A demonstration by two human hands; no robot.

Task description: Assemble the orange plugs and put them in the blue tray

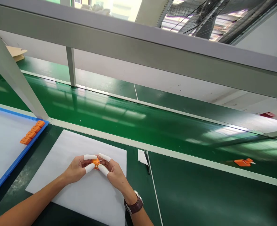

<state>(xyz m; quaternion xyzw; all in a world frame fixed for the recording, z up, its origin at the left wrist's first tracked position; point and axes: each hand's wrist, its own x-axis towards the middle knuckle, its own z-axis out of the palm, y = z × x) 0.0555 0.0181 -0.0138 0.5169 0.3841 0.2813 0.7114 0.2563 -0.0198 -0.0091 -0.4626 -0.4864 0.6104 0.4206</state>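
Note:
A small orange plastic part [96,162] is pinched between the fingertips of both hands, just above a white foam sheet [65,147]. My left hand [78,167] grips it from the left and my right hand [112,171] from the right. White finger cots cover the thumbs and forefingers. A wristwatch sits on my right wrist.
A row of orange parts [32,132] lies on the blue-edged white pad [2,141] at the left. Another orange part [243,162] rests on the green conveyor belt [119,116] at the right. A slanted metal frame post [13,75] stands at the left. White paper scrap [142,156] lies nearby.

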